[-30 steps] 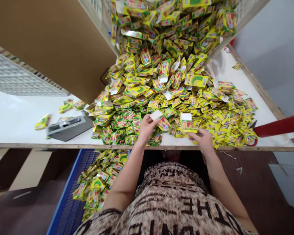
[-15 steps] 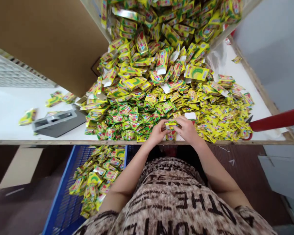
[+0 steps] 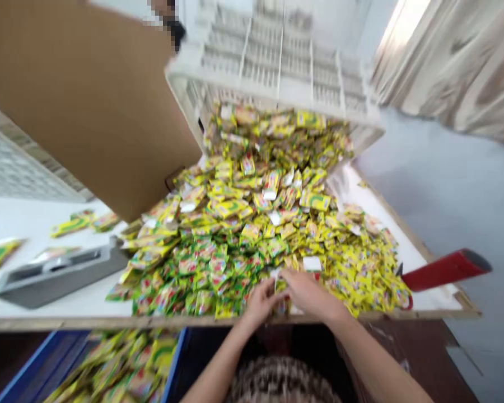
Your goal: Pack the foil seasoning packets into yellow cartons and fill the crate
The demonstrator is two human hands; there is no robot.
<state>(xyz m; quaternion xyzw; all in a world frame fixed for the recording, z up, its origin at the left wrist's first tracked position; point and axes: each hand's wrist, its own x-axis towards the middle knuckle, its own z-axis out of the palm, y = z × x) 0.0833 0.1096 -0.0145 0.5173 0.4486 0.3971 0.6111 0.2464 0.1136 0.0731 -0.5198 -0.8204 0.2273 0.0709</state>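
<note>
My left hand (image 3: 260,302) and my right hand (image 3: 306,292) meet at the front edge of the table, their fingers closed round a small packet box. A pale bit of the box (image 3: 276,273) shows at the fingertips; the rest is covered by my fingers and blurred. Left of my hands lies a heap of green sachets (image 3: 212,263). On their right spreads a heap of yellow sachets (image 3: 357,271). Just beyond my right hand, a box with a white flap (image 3: 312,263) rests among the sachets.
Behind the sachets, yellow boxes (image 3: 229,207) spill from a tipped white crate (image 3: 273,92). A grey tape dispenser (image 3: 63,274) and a large cardboard box (image 3: 92,101) stand left. A red-handled tool (image 3: 441,270) lies right. Below the table edge, a blue crate (image 3: 37,364) holds more boxes.
The view has tilted up, bringing the white crate and a curtain into sight. My right hand's fingers have come over toward my left; both hands stay together at the table edge.
</note>
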